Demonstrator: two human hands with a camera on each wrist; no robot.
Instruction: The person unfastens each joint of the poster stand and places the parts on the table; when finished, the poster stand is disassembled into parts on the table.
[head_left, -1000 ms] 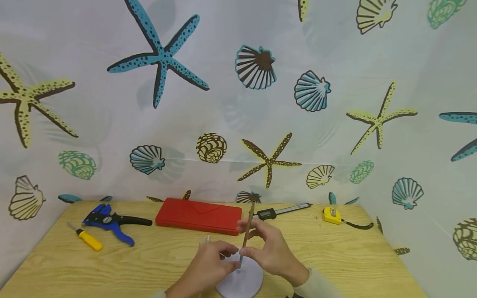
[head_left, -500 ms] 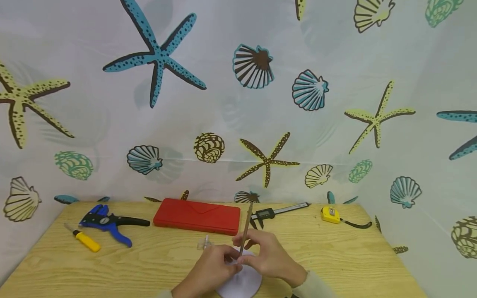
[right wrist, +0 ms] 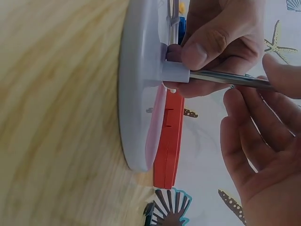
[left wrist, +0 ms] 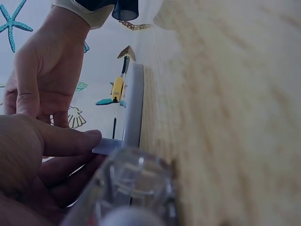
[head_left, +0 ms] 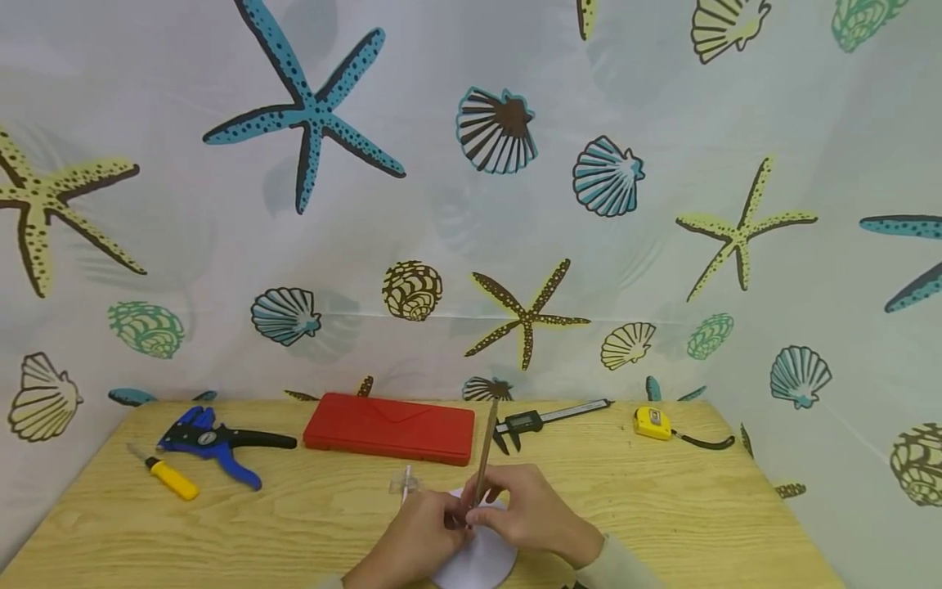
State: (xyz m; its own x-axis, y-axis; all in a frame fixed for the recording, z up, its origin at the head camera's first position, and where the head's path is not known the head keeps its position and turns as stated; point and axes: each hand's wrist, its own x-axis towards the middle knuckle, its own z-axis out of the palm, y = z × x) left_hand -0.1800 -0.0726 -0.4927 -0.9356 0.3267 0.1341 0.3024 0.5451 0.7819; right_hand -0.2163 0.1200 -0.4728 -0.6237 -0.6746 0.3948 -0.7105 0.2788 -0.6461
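Note:
A round white base (head_left: 482, 564) lies on the table, with a short white collar (right wrist: 176, 72) standing up from its middle. My left hand (head_left: 423, 536) pinches that collar between thumb and fingers. A thin metal rod (head_left: 486, 450) rises from the collar, leaning slightly right in the head view. Its lower end meets the collar's top in the right wrist view. My right hand (head_left: 526, 511) holds the rod low down, thumb on one side and fingers on the other. Beside my left hand is a clear plastic piece (left wrist: 138, 176) with a white stick (head_left: 406, 481).
Behind the hands lies a red case (head_left: 390, 427), with a digital caliper (head_left: 526, 422) to its right. Farther right sits a yellow tape measure (head_left: 652, 423). Blue wire strippers (head_left: 213, 439) and a yellow-handled tool (head_left: 172, 477) lie at the left. A patterned cloth hangs behind the table.
My right hand has slid down the rod toward the base. My left hand has shifted slightly right and down, closer to my right hand, and the clear piece has come into view.

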